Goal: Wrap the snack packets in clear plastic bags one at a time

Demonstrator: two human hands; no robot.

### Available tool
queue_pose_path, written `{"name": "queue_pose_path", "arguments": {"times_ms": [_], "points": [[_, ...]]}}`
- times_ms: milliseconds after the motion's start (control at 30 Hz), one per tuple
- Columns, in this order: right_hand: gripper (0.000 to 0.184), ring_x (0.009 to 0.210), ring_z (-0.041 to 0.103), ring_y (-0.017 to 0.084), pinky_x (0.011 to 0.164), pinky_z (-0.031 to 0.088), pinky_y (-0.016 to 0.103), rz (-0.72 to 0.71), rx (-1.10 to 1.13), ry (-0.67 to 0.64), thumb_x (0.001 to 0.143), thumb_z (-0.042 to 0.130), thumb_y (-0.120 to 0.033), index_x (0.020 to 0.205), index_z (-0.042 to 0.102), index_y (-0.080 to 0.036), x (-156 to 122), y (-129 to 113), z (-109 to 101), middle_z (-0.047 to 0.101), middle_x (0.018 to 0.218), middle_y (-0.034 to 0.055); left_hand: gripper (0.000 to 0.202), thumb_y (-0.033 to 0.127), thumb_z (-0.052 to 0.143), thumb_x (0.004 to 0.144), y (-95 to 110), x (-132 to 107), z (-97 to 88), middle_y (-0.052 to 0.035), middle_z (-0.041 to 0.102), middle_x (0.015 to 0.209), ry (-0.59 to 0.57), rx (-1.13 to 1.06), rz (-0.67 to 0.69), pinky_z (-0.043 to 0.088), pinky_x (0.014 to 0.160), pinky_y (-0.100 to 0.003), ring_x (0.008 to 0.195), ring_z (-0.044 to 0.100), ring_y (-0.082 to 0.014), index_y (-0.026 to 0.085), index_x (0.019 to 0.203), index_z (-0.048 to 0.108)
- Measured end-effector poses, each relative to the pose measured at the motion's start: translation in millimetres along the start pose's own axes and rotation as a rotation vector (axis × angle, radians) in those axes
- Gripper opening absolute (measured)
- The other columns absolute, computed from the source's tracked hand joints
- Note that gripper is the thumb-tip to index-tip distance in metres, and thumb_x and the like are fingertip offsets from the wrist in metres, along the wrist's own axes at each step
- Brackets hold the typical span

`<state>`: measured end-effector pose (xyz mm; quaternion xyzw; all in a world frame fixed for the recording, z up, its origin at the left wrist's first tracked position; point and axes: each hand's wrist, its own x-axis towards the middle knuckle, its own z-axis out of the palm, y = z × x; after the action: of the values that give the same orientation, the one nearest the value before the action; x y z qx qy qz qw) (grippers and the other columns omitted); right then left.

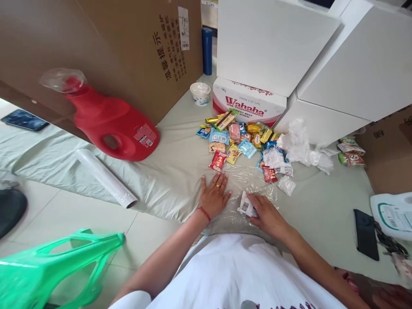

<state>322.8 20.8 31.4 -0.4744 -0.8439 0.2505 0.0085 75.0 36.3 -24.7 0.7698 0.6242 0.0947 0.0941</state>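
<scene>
Your right hand point(268, 215) is on the near side of the Wahaha box point(249, 103), well apart from it, thumb and fingers gripping a white packet point(245, 206) with its barcode showing. Your left hand point(213, 198), also on the near side of the box and farther left, rests palm down with its fingers spread and nothing in its grasp. Clear plastic film point(254, 178) lies between the box and your right hand. Just in front of the box you have a heap of wrapped snacks point(247, 148), with crumpled clear bags point(296, 143) at its right. Just left of the box stands a paper cup point(201, 98); well left of it is a red jug point(120, 124).
</scene>
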Motion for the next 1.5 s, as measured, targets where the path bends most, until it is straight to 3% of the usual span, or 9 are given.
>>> {"name": "queue_pose_path", "arguments": {"times_ms": [200, 367, 500, 633, 767, 867, 1000, 1267, 1500], "points": [[0.075, 0.134, 0.046, 0.03, 0.114, 0.041, 0.049, -0.143, 0.031, 0.158, 0.091, 0.065, -0.02, 0.158, 0.034, -0.028, 17, -7, -26, 0.051, 0.15, 0.0112, 0.059, 0.046, 0.025, 0.106, -1, 1, 3.5, -0.0086, 0.029, 0.168, 0.004, 0.036, -0.01, 0.001, 0.126, -0.069, 0.157, 0.025, -0.0264, 0.024, 0.161, 0.033], [0.074, 0.136, 0.044, 0.032, 0.114, 0.037, 0.052, -0.121, -0.114, -0.017, 0.087, 0.066, -0.014, 0.156, 0.042, -0.025, 41, -7, -9, 0.05, 0.152, 0.0129, 0.059, 0.046, 0.025, 0.106, -1, 0, 5.2, -0.0094, 0.03, 0.168, 0.008, 0.049, -0.009, 0.003, 0.126, -0.069, 0.157, 0.025, -0.0268, 0.024, 0.161, 0.032], [0.076, 0.141, 0.041, 0.033, 0.116, 0.037, 0.05, -0.142, -0.07, -0.029, 0.09, 0.071, -0.036, 0.157, 0.039, -0.021, 65, 12, -22, 0.042, 0.158, 0.0158, 0.059, 0.046, 0.027, 0.106, -1, -1, 5.3, -0.011, 0.033, 0.167, 0.021, 0.037, -0.015, 0.005, 0.125, -0.069, 0.157, 0.026, -0.0274, 0.024, 0.161, 0.033], [0.059, 0.131, 0.047, 0.034, 0.111, 0.039, 0.048, 0.066, -0.185, 0.255, 0.099, 0.055, -0.036, 0.152, 0.044, -0.014, 126, 32, -59, 0.053, 0.143, 0.0204, 0.058, 0.046, 0.028, 0.106, -1, -1, 4.4, -0.0112, 0.035, 0.166, 0.04, 0.029, -0.004, 0.008, 0.125, -0.07, 0.156, 0.028, -0.028, 0.025, 0.16, 0.035], [0.061, 0.128, 0.044, 0.037, 0.103, 0.042, 0.049, 0.256, -0.336, 0.255, 0.096, 0.06, -0.036, 0.15, 0.046, -0.011, 192, 39, -68, 0.051, 0.142, 0.0244, 0.059, 0.046, 0.03, 0.105, 0, 0, 3.0, -0.0112, 0.037, 0.165, 0.039, 0.03, -0.007, 0.014, 0.123, -0.071, 0.156, 0.029, -0.0298, 0.025, 0.159, 0.036], [0.057, 0.126, 0.043, 0.036, 0.1, 0.042, 0.048, 0.289, -0.374, 0.251, 0.096, 0.06, -0.037, 0.146, 0.049, -0.013, 208, 42, -60, 0.051, 0.139, 0.024, 0.059, 0.047, 0.03, 0.105, 0, -1, 1.9, -0.0107, 0.037, 0.165, 0.038, 0.014, -0.011, 0.012, 0.124, -0.07, 0.156, 0.029, -0.0289, 0.025, 0.159, 0.037], [0.059, 0.124, 0.044, 0.038, 0.103, 0.038, 0.051, 0.227, -0.36, 0.262, 0.092, 0.063, -0.039, 0.145, 0.052, -0.014, 176, 46, -61, 0.051, 0.136, 0.0227, 0.06, 0.047, 0.028, 0.105, 0, 0, 2.4, -0.0098, 0.035, 0.166, 0.039, -0.018, -0.011, 0.006, 0.126, -0.068, 0.156, 0.029, -0.0273, 0.024, 0.16, 0.036], [0.058, 0.128, 0.047, 0.032, 0.11, 0.038, 0.049, -0.166, -0.038, 0.288, 0.092, 0.064, -0.039, 0.148, 0.052, -0.027, 50, 12, -64, 0.05, 0.138, 0.0133, 0.059, 0.046, 0.029, 0.105, -1, 0, 4.0, -0.0098, 0.034, 0.166, 0.042, -0.019, 0.001, 0.006, 0.126, -0.068, 0.156, 0.029, -0.0271, 0.024, 0.159, 0.036], [0.057, 0.125, 0.049, 0.031, 0.107, 0.04, 0.051, -0.14, -0.068, 0.06, 0.088, 0.074, -0.031, 0.144, 0.06, -0.03, 38, 10, -16, 0.053, 0.142, 0.0132, 0.056, 0.041, 0.028, 0.105, -3, -2, -3.1, -0.011, 0.038, 0.165, 0.054, -0.021, -0.012, 0.016, 0.125, -0.065, 0.154, 0.033, -0.0286, 0.022, 0.156, 0.042]]}}
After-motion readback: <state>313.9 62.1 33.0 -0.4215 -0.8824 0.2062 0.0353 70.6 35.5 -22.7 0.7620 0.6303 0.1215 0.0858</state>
